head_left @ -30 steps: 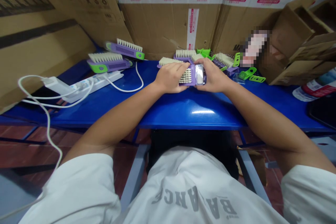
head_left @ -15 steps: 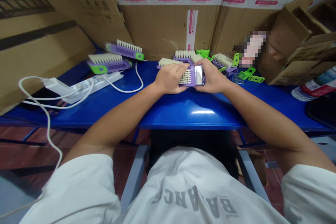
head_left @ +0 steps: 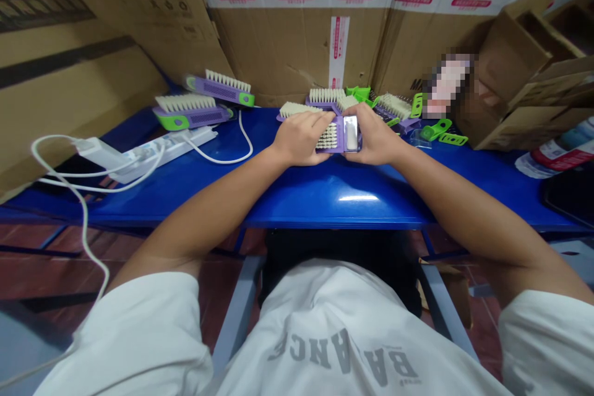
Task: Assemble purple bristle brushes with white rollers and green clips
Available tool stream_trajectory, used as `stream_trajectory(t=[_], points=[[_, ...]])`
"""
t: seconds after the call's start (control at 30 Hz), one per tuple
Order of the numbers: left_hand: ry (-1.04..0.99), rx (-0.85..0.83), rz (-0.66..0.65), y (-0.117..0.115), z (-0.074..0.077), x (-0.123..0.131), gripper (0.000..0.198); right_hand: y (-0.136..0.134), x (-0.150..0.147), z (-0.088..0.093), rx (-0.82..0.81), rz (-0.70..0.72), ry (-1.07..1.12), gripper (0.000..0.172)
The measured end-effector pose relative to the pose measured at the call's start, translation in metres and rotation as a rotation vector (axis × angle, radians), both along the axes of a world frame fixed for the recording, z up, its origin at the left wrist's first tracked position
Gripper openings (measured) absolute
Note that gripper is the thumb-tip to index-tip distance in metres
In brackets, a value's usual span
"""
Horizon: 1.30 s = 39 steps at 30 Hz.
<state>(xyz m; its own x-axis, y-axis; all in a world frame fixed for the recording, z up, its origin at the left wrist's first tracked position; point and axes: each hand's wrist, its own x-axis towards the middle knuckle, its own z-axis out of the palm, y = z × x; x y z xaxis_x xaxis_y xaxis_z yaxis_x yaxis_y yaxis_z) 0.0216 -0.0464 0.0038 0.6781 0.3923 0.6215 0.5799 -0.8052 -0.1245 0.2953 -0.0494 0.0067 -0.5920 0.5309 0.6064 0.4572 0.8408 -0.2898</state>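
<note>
Purple brush (head_left: 335, 136) with cream bristles, one, held by both hands at 12 o'clock on the blue table (head_left: 357, 210). Left hand (head_left: 299, 137): fingers closed over the bristles. Right hand (head_left: 375, 134): fingers wrapped round the end with the silver insert (head_left: 351, 133). Two purple-and-green brushes (head_left: 191, 112) at 10 o'clock, by the cardboard boxes (head_left: 288, 43). Pile of brushes (head_left: 322, 98) behind the hands at 12 to 1 o'clock: at least three, overlapped, exact count unclear. Three green plastic pieces (head_left: 436, 131) at 1 o'clock, shape partly hidden. One pixelated item (head_left: 448, 86), unreadable. One white power strip (head_left: 162, 153) at 9 o'clock.
</note>
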Motion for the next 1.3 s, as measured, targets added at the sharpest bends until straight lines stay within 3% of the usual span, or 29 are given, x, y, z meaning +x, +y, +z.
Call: stream_trajectory(t=[0.77,1.3], points=[[0.0,0.008,-0.005,0.0034,-0.0045,-0.0015,0.083,0.0029,-0.0003,-0.0077,0.136,0.066,0.023,0.081],[-0.02,0.01,-0.029,0.0036,-0.0056,-0.0013,0.083,0.0017,0.0003,-0.006,0.139,0.065,0.02,0.087]])
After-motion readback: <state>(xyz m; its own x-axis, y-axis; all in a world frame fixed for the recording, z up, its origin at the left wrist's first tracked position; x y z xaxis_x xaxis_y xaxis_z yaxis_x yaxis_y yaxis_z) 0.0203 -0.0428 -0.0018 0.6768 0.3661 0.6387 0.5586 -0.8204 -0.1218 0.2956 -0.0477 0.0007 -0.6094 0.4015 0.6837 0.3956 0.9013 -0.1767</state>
